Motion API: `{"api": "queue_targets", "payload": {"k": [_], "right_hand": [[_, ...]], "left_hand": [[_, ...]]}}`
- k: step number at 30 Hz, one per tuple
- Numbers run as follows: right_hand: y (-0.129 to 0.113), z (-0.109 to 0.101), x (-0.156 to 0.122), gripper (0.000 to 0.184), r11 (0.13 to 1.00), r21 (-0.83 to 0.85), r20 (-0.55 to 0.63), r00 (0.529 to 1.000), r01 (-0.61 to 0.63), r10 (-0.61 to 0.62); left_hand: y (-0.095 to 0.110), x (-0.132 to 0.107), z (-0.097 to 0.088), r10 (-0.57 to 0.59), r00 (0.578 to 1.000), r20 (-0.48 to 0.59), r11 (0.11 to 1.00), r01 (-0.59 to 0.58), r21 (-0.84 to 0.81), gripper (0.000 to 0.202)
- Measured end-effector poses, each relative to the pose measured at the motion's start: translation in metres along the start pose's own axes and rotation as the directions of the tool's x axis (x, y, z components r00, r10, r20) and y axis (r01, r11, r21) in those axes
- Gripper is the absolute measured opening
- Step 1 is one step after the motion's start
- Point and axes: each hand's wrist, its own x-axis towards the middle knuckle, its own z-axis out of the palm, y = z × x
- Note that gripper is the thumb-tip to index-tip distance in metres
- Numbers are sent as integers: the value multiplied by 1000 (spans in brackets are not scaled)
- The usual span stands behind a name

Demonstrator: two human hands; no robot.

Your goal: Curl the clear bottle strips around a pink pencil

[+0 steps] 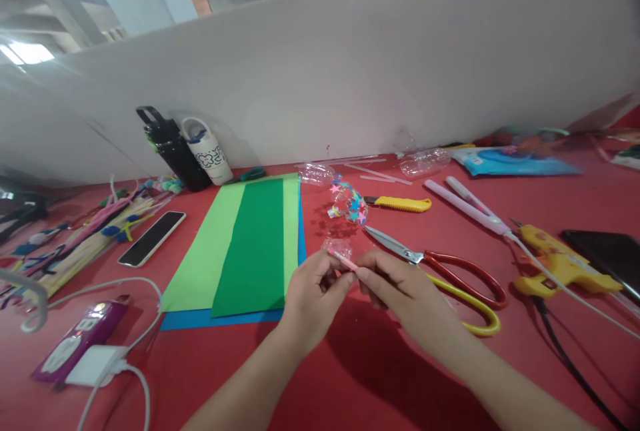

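Both hands meet over the red table, pinching a small pink strip (343,259) between them. My left hand (316,284) is closed on its left end, thumb on top. My right hand (387,277) has thumb and forefinger pressed at the strip's right end. A clear crinkled plastic piece (338,247) shows just behind the strip; whether it is joined to the strip I cannot tell. Beyond it sits a clear plastic bottle piece covered in coloured stars (353,204). Large scissors (425,257) with red and yellow handles lie right of my hands.
Green sheets (255,251) lie left of the hands. A yellow cutter (403,203), a pink flat iron (465,207) and a yellow glue gun (555,261) are to the right. Bottles (173,154), a phone (153,239) and a purple power strip (77,337) stand or lie left.
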Motion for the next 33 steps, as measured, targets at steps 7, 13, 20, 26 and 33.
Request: {"api": "queue_targets", "payload": {"k": [7,13,20,26,33], "right_hand": [[0,5,-3,29,929,-334,-44,982,157,-182],[-1,7,-4,29,887,-391,10,965,245,-262],[-1,7,-11,26,858,-414,65,950,304,-305],[-4,6,-13,26,850,-417,89,945,322,-314],[-8,-2,-7,29,910,-311,118,961,275,-250]], "left_hand": [[2,0,1,-28,999,-39,999,29,34,6],[1,4,-9,17,1000,18,1000,-17,17,7],[-3,2,-12,35,998,58,996,-30,-87,9],[-2,0,-11,100,995,22,993,-99,-64,8],[-3,1,-11,119,992,37,993,-118,-13,7]]}}
